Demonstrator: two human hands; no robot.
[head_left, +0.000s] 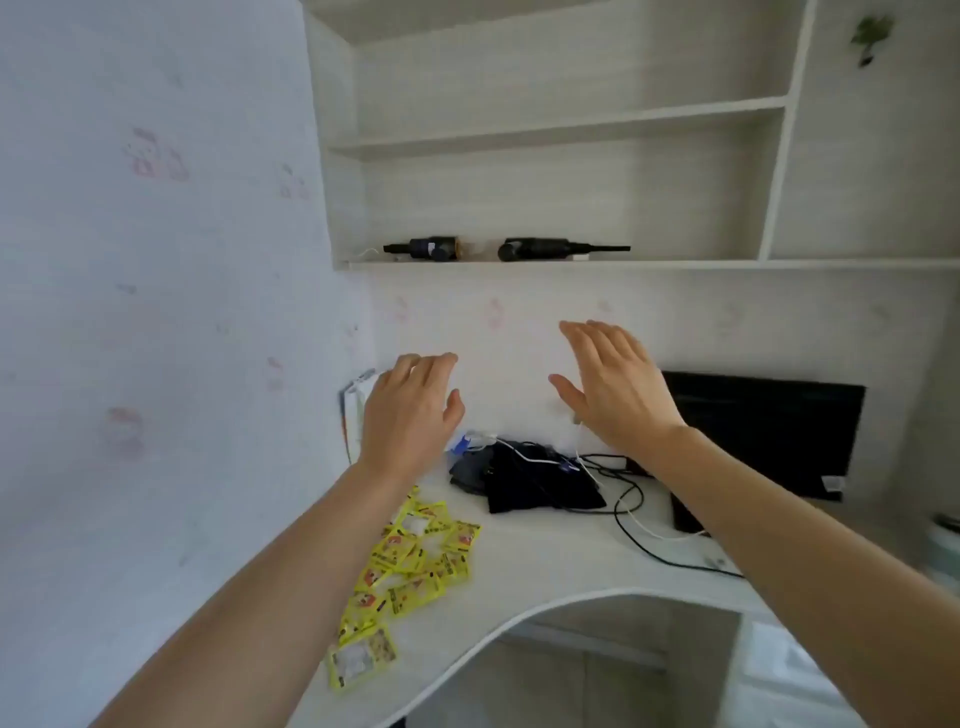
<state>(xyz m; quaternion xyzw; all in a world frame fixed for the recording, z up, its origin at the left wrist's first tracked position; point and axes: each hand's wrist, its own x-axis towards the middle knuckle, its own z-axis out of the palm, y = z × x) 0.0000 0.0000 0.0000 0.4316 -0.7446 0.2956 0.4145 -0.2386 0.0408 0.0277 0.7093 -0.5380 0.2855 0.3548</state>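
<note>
My left hand (410, 410) and my right hand (618, 389) are both raised in the air above the back of a white desk (524, 566), palms facing away, fingers straight or loosely spread. Neither hand holds or touches anything. Below the left forearm lie several yellow packets (415, 566) scattered along the desk's left side. Between and below the hands sits a dark cloth pouch (530, 483) with white and black cables (631, 514) tangled over it.
A black monitor (769, 431) stands at the right back of the desk. Two dark tools (431, 248) (550, 249) lie on the lowest shelf (571, 264) above. A white box (356, 410) leans in the left corner. The desk's front edge curves inward.
</note>
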